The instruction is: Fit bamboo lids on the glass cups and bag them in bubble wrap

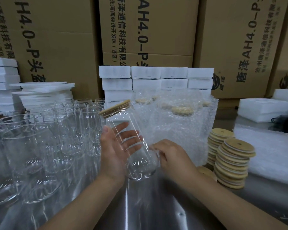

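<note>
A clear glass cup (pixel 133 146) with a bamboo lid (pixel 114 109) fitted on its mouth is tilted in the air at the centre, lid end pointing up and away. My left hand (pixel 116 150) lies under its side with straight fingers, palm up. My right hand (pixel 171 155) pinches the edge of a bubble wrap bag (pixel 178 130) at the cup's base. Several bare glass cups (pixel 60 130) stand at the left. Two stacks of bamboo lids (pixel 231 161) rise at the right.
Bagged cups with lids (pixel 181 110) lie behind the bubble wrap. White foam blocks (pixel 156 80) are stacked at the back and left, in front of large cardboard boxes (pixel 148 30). A sheet of bubble wrap (pixel 273 155) and foam trays (pixel 263 108) sit at the right on the metal table (pixel 156 205).
</note>
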